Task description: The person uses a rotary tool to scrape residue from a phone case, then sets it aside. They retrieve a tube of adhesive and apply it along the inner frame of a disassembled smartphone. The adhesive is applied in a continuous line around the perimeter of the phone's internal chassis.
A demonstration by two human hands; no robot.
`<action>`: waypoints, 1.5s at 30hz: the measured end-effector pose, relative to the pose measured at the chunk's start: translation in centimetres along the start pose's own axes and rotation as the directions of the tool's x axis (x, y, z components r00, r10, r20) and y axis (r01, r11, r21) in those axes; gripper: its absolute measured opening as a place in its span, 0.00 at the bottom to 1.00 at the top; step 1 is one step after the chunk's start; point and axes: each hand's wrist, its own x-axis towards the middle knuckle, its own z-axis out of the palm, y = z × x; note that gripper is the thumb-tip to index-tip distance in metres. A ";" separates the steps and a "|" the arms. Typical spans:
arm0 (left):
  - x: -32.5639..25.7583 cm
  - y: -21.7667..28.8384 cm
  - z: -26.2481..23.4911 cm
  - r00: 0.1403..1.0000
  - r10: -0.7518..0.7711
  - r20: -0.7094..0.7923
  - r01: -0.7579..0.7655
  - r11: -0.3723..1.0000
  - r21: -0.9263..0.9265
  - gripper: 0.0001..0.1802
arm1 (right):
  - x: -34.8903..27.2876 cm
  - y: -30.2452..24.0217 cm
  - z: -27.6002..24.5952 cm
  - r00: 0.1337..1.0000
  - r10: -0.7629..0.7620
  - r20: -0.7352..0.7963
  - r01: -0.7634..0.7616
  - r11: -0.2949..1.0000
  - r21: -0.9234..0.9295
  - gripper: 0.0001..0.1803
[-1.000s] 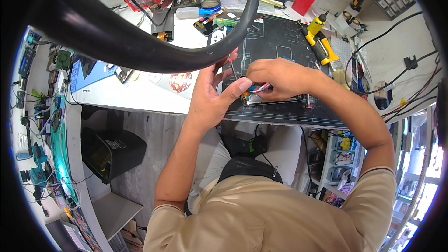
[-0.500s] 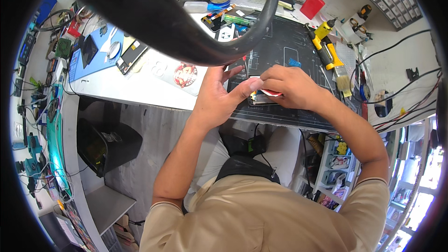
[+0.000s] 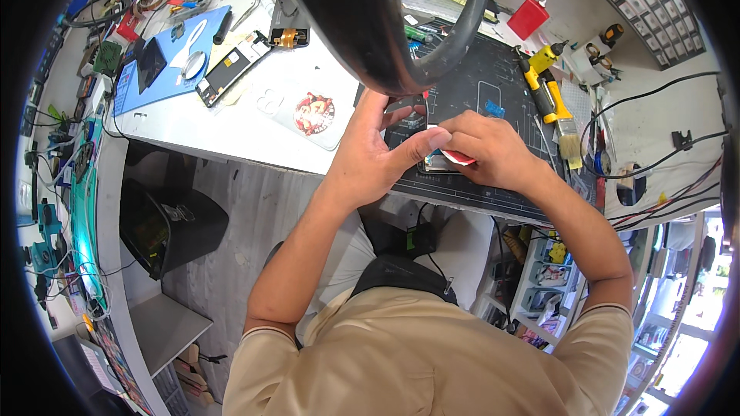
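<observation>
My left hand (image 3: 378, 156) and my right hand (image 3: 484, 150) meet over a small flat device (image 3: 436, 163), probably a phone, lying on the black work mat (image 3: 493, 92). The left thumb presses on the device's top edge. In my right fingers is a small red and white tool (image 3: 458, 156), pinched against the device. Most of the device is hidden under my hands.
A large black ring lamp (image 3: 385, 23) hangs above the bench. A blue mat (image 3: 166, 69) with an opened phone (image 3: 231, 69), a clear phone case (image 3: 312, 112), a yellow and black tool (image 3: 546, 85), a brush (image 3: 569, 139), a red box (image 3: 529, 18) and cables lie around.
The view has shifted, so the bench and hands sit further right and lower. Both hands stay together on the device with little change in grip.
</observation>
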 end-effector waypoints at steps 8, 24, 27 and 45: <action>0.2 0.1 0.1 1.000 -0.006 0.019 0.006 1.000 -0.015 0.48 | 1.1 0.9 -0.7 0.994 -0.016 0.104 0.007 0.996 0.084 0.19; 0.3 0.1 -0.1 1.000 -0.015 0.010 0.014 1.000 0.016 0.48 | 1.9 0.9 -1.4 0.979 -0.087 0.182 0.075 0.995 0.071 0.21; 0.3 0.2 -0.1 1.000 -0.021 0.008 0.021 1.000 0.012 0.49 | 2.1 0.6 -1.7 0.971 -0.076 0.226 0.063 0.996 0.066 0.20; 0.3 -0.2 -0.3 1.000 -0.012 -0.009 0.012 1.000 -0.014 0.48 | 3.0 0.6 -1.7 0.934 0.081 0.347 -0.151 0.972 0.181 0.15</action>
